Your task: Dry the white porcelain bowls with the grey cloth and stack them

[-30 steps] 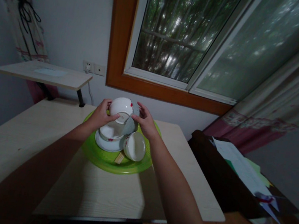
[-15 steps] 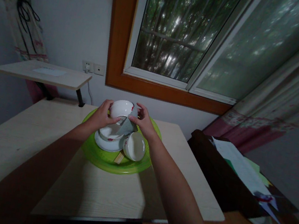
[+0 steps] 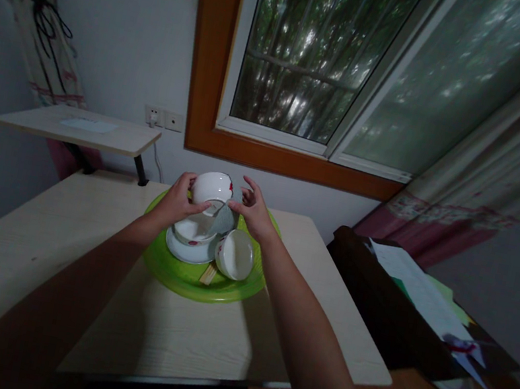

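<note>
My left hand (image 3: 182, 199) grips a white bowl (image 3: 211, 188) with red marks, tilted so its underside faces me. My right hand (image 3: 253, 209) is closed on a grey cloth (image 3: 226, 217), with the thumb pressing it near the bowl's right side; its upper fingers are lifted. Below the raised bowl, a second white bowl (image 3: 193, 231) rests on a white plate (image 3: 182, 251). To its right a third bowl (image 3: 236, 255) lies tipped on its side. Chopsticks (image 3: 208, 274) lie beside it. All of these are in a round green tray (image 3: 183, 285).
The tray stands on a pale wooden table (image 3: 185, 335). A small raised shelf (image 3: 123, 138) with a paper is at the back left. Behind is a window (image 3: 308, 62). To the right, a dark cabinet (image 3: 359, 286) carries papers (image 3: 415, 282).
My right hand's fingers have loosened and shifted slightly right on the cloth. The bowl in my left hand stays nearly in place, tilted a little more.
</note>
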